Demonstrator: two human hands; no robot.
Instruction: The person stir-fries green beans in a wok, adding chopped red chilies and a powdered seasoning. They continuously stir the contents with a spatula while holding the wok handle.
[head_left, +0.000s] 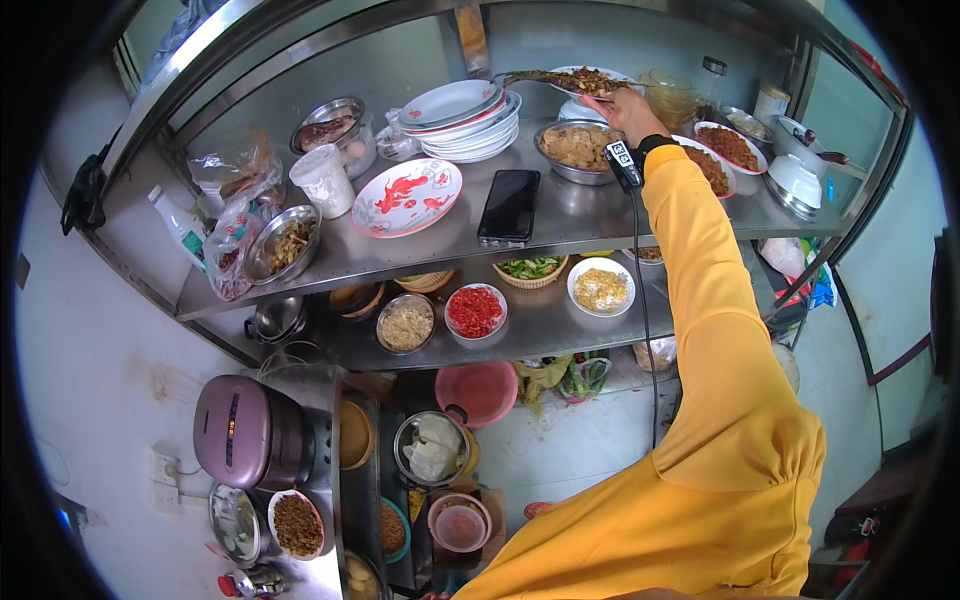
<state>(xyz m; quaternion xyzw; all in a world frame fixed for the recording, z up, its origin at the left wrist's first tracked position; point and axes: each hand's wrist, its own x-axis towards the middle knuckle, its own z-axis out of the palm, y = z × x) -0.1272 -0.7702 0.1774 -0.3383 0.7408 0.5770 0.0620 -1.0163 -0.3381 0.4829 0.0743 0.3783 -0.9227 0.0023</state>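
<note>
My right hand (626, 112), in a yellow sleeve, reaches to the back of the upper steel shelf. It grips the near rim of a white plate (559, 73) bearing a cooked fish (589, 80) topped with chopped seasoning. The fish's tail sticks out past the plate's left side. Just below the plate is a white bowl (576, 110); contact between them is unclear. A steel bowl of brown crumbly food (577, 144) sits in front, near my wrist. Stacked white plates (465, 142) stand to the left. My left hand is out of view.
A smartphone (510, 204) and a fish-patterned plate (407, 199) lie near the shelf's front edge (420, 271). A black cable (643, 315) hangs from my wrist device (624, 165). Glass jars (667, 97) stand right of my hand. Below are red chopped peppers (475, 311) and a rice cooker (251, 431).
</note>
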